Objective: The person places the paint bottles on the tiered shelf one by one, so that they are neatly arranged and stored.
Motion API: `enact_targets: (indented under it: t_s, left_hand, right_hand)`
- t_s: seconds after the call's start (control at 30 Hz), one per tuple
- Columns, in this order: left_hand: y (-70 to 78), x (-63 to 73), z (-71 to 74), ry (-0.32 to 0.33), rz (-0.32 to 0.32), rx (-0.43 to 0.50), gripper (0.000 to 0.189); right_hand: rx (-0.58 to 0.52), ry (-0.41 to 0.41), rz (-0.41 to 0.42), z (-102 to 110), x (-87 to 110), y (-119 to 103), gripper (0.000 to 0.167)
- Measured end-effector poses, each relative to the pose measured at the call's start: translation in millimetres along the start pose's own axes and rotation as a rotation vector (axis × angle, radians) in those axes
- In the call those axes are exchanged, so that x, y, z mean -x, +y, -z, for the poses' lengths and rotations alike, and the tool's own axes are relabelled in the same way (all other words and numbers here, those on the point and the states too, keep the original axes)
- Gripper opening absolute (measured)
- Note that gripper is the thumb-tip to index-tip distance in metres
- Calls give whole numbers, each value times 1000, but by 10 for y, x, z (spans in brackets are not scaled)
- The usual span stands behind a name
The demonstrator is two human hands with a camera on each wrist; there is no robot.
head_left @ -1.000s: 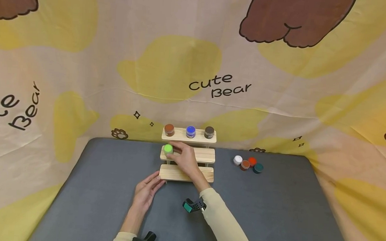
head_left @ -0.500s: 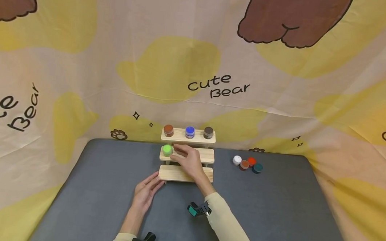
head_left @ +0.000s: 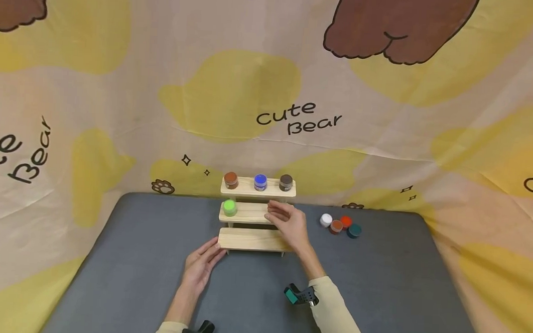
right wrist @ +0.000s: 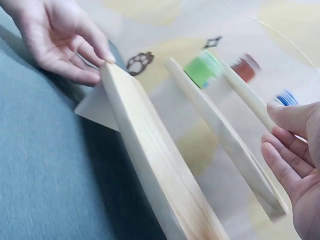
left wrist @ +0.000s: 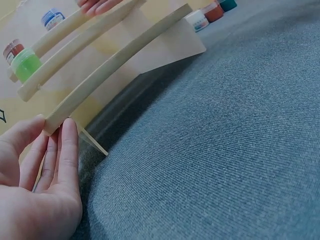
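Note:
A three-tier wooden display rack (head_left: pixel 254 240) stands on the table. My left hand (head_left: pixel 199 269) pinches the left end of its lowest tier; in the left wrist view the thumb lies against the board's end and the fingers underneath. A paint jar with a bright green lid (head_left: pixel 230 208) sits at the left of the middle tier. Over the right part of that tier hovers my right hand (head_left: pixel 290 227), fingers loosely bent, nothing between them. The top tier carries a brown jar (head_left: pixel 231 180), a blue jar (head_left: pixel 260 182) and a dark brown jar (head_left: pixel 285 182).
Right of the rack, several jars cluster on the grey table (head_left: pixel 107 279): white (head_left: pixel 326 220), reddish-brown (head_left: pixel 336 227), red-orange (head_left: pixel 346 222) and dark teal (head_left: pixel 354 231). A patterned cloth (head_left: pixel 234 99) hangs behind the table.
The right hand has let go of the green jar and moved right along the middle tier. The jar stays at the left end. My left hand keeps its place on the rack.

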State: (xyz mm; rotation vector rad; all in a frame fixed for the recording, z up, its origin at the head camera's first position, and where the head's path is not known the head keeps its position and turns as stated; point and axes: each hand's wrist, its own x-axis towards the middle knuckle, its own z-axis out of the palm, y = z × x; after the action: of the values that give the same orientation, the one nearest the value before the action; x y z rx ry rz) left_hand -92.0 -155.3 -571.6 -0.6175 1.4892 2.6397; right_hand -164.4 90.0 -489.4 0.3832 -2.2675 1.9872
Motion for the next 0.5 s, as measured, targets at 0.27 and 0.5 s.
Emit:
enact_targets:
  t_s: [0.27, 0.5]
  left_hand:
    - [24, 20, -8, 3, 14, 23, 49]
    - [10, 14, -11, -2, 6, 9, 52]
  right_hand:
    - [-79, 45, -73, 280, 104, -185, 37]
    - [-93, 111, -106, 484, 182, -165, 39]
